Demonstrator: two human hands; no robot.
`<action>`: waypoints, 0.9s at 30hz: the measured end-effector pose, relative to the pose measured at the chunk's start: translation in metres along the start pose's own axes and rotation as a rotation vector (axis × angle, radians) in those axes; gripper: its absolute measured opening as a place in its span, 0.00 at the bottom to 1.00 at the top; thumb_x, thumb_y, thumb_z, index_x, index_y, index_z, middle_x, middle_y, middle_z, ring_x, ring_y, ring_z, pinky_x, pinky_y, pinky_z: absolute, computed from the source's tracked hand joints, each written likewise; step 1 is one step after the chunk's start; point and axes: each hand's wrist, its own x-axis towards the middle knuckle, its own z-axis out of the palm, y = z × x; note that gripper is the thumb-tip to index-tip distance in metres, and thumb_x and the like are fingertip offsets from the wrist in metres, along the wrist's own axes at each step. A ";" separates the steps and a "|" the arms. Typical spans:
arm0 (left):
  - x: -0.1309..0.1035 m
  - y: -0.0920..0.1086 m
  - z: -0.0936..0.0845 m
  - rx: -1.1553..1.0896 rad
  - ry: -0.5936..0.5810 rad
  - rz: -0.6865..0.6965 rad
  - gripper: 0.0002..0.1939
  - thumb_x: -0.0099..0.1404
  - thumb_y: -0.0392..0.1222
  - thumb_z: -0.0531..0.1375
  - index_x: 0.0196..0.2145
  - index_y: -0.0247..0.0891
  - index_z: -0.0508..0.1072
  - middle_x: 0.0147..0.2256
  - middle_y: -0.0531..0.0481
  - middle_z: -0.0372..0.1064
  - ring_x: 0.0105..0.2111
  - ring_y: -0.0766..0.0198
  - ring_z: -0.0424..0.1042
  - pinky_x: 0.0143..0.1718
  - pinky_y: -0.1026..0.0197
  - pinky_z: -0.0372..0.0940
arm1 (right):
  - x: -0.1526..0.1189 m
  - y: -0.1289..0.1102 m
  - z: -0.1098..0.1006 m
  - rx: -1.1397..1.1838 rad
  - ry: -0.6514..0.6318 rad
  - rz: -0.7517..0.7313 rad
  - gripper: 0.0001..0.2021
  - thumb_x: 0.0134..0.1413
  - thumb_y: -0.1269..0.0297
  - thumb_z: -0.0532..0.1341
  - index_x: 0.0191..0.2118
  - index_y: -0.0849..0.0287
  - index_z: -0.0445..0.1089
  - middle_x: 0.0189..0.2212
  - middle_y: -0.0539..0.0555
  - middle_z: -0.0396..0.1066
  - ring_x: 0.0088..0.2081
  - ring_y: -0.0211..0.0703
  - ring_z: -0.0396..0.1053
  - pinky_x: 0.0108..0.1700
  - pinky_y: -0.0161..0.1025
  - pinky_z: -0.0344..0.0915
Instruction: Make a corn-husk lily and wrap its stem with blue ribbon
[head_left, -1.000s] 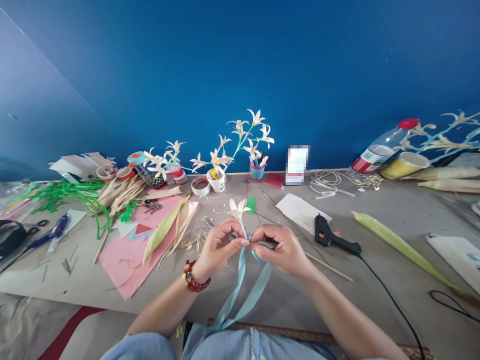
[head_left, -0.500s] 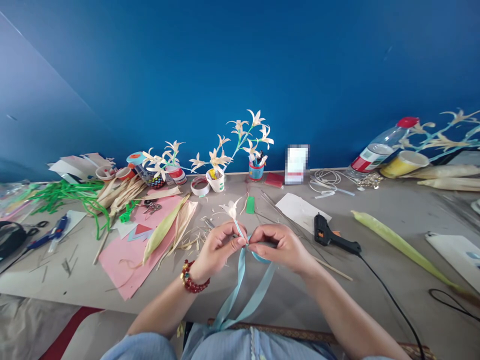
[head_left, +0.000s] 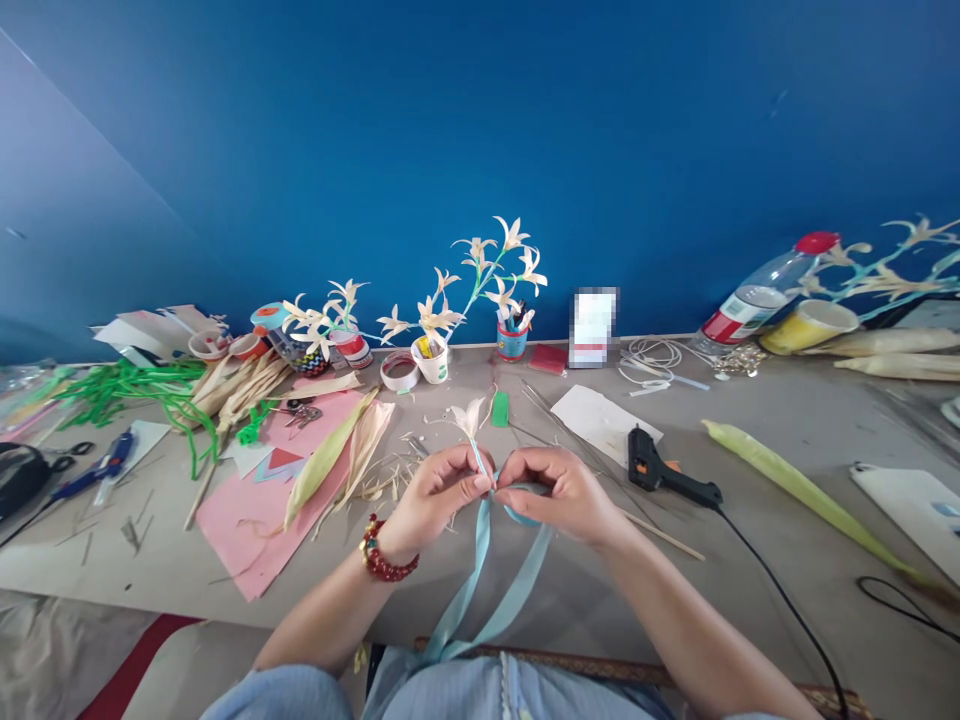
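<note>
Near the middle of the table, my left hand (head_left: pixel 450 492) is closed in a pinch on the stem of a pale flower (head_left: pixel 469 418), whose petals point up. Light blue ribbon (head_left: pixel 517 597) wraps the stem and hangs in a long loop down to my lap. My right hand (head_left: pixel 555 490) is closed on the ribbon beside the stem, its fingertips almost touching those of my left hand. The exact contact point between the fingertips is too small to make out.
A black glue gun (head_left: pixel 667 475) with its cord lies right of my hands, near white paper (head_left: pixel 600 422). Pink paper (head_left: pixel 251 530) and husks (head_left: pixel 330 460) lie left. Cups holding flowers (head_left: pixel 433 362) and a bottle (head_left: pixel 757 300) stand along the blue wall.
The flower has turned slightly and its petals show more open to the camera. Both hands keep nearly the same place and the same grip.
</note>
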 end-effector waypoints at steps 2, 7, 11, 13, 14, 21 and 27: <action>0.000 -0.002 0.000 -0.027 0.011 -0.012 0.11 0.63 0.46 0.62 0.30 0.35 0.73 0.30 0.51 0.63 0.30 0.68 0.61 0.32 0.65 0.57 | 0.001 0.002 0.000 0.039 -0.022 0.025 0.12 0.47 0.57 0.68 0.28 0.62 0.72 0.21 0.47 0.64 0.23 0.33 0.55 0.25 0.32 0.52; 0.000 -0.003 0.000 0.003 0.041 -0.003 0.12 0.62 0.47 0.63 0.29 0.34 0.74 0.31 0.49 0.65 0.31 0.66 0.63 0.34 0.64 0.59 | 0.002 0.005 -0.001 0.023 -0.020 -0.001 0.11 0.49 0.59 0.66 0.25 0.61 0.71 0.20 0.46 0.62 0.22 0.32 0.53 0.24 0.32 0.50; 0.000 -0.005 0.000 0.193 0.123 0.094 0.10 0.63 0.46 0.62 0.30 0.35 0.74 0.32 0.47 0.67 0.34 0.63 0.66 0.37 0.61 0.61 | -0.001 0.003 0.001 -0.139 0.077 -0.078 0.08 0.50 0.65 0.63 0.24 0.61 0.69 0.18 0.46 0.61 0.22 0.33 0.54 0.24 0.32 0.51; 0.000 -0.006 -0.001 0.312 0.150 0.148 0.09 0.63 0.45 0.62 0.30 0.36 0.74 0.32 0.47 0.68 0.35 0.62 0.67 0.38 0.60 0.62 | -0.002 0.001 0.004 -0.239 0.128 -0.134 0.07 0.49 0.68 0.62 0.23 0.60 0.69 0.18 0.46 0.62 0.21 0.33 0.55 0.25 0.32 0.52; 0.000 -0.006 -0.001 0.355 0.161 0.171 0.09 0.63 0.44 0.63 0.29 0.36 0.73 0.31 0.47 0.68 0.34 0.61 0.68 0.38 0.60 0.62 | -0.003 0.001 0.005 -0.282 0.150 -0.162 0.07 0.49 0.69 0.61 0.23 0.60 0.69 0.17 0.46 0.63 0.21 0.33 0.56 0.25 0.32 0.52; 0.000 -0.001 -0.001 0.547 0.153 0.222 0.09 0.65 0.42 0.60 0.28 0.37 0.71 0.30 0.48 0.69 0.32 0.61 0.68 0.37 0.59 0.62 | -0.002 0.004 0.006 -0.435 0.177 -0.243 0.06 0.52 0.70 0.61 0.25 0.58 0.69 0.20 0.47 0.68 0.23 0.35 0.62 0.27 0.33 0.57; -0.001 -0.003 -0.002 0.565 0.204 0.243 0.09 0.65 0.41 0.60 0.28 0.37 0.71 0.29 0.48 0.69 0.32 0.61 0.68 0.36 0.59 0.61 | -0.007 -0.002 0.005 -0.615 0.164 -0.304 0.06 0.58 0.68 0.60 0.29 0.57 0.68 0.23 0.48 0.70 0.26 0.36 0.65 0.29 0.33 0.58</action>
